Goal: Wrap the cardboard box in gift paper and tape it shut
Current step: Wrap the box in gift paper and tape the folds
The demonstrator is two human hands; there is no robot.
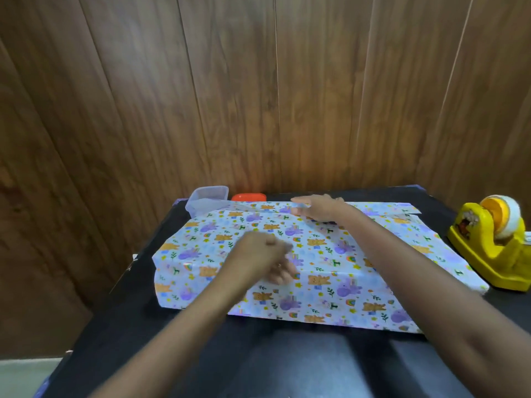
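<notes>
The gift paper, printed with bears and purple animals, lies draped over a long, low shape in the middle of the black counter. That shape is presumably the cardboard box, which is hidden entirely under the sheet. The right hand lies flat with straight fingers at the 12 o'clock edge of the parcel and presses the far flap down. The left hand sits on the top face near the centre. It is blurred, so I cannot tell whether its fingers pinch the paper or only rub along it.

No tape is visible on the seam, and the paper at the 3 o'clock end spreads loose across the counter.

- **Flap springing up:** the far flap looks held by the right palm alone, so lifting that hand to fetch tape would probably let it rise and the wrap go slack.
- **Awkward reach:** the yellow tape dispenser stands at 3 o'clock, just beside the loose paper. The left hand would have to cross over the parcel to get to it.
- **Skewed fold:** a hard push from the left hand could slide the box under the sheet.
- **Knocked items:** a clear tub and a red lid sit close to the parcel's far corner at 11 o'clock, where shifting paper could hit them.
</notes>
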